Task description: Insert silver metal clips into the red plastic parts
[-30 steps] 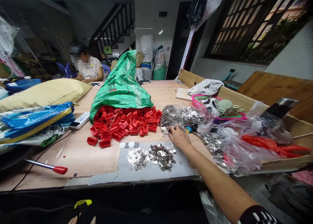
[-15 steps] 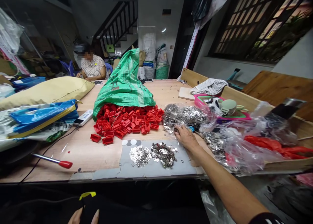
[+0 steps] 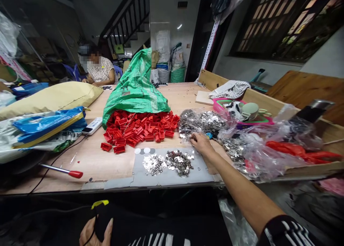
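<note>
My right hand reaches over the table with its fingers curled together at the near edge of a clear plastic bag of small metal pieces. What lies between its fingertips is too small to make out. Low in the view, my left hand is by my dark clothing, thumb and fingers apart, near a thin black cable with a yellow tag. On a grey mat lie a pile of bright metal pieces and a darker pile. Red plastic pieces spill from a green woven sack.
Plastic bags and a pink basket crowd the right side. A red-tipped lever, a white power strip and a yellowish sack are on the left. Another person sits at the far side.
The view has shifted slightly, and more of my left hand shows. My right hand stays at the bag's near edge, its fingers a little differently placed.
</note>
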Demonstrator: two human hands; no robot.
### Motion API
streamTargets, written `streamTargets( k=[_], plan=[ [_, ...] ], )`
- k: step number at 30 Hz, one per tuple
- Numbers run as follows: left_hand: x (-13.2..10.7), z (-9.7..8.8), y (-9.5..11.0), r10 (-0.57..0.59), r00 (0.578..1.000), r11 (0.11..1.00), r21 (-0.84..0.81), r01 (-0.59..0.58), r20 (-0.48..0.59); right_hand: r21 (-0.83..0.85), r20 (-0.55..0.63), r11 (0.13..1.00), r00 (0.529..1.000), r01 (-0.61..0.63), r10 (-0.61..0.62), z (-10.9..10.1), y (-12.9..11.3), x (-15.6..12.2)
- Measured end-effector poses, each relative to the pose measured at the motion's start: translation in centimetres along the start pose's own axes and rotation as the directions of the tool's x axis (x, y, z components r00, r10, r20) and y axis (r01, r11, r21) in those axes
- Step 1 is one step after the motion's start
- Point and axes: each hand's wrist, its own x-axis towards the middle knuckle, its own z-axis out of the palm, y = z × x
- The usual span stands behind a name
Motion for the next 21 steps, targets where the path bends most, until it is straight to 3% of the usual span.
streamTargets(
  k=[10, 16, 21],
  plan=[
    [0.6, -1.2, 0.4, 0.021, 0.998, 0.998, -0.055, -0.018, 0.063, 0.276, -0.075, 0.961, 0.996, -0.034, 0.056, -0.4, 0.4, 0.1],
    [0.6, -1.4, 0.5, -0.008, 0.996, 0.998, -0.067, 0.014, 0.091, 0.379, -0.117, 0.925, 0.993, 0.035, 0.01, -1.9, 0.2, -2.9],
    [0.6, -1.3, 0.6, 0.019, 0.998, 0.998, -0.061, -0.015, 0.068, 0.382, -0.122, 0.92, 0.991, 0.089, -0.045, -2.1, -1.6, -6.4]
  ],
)
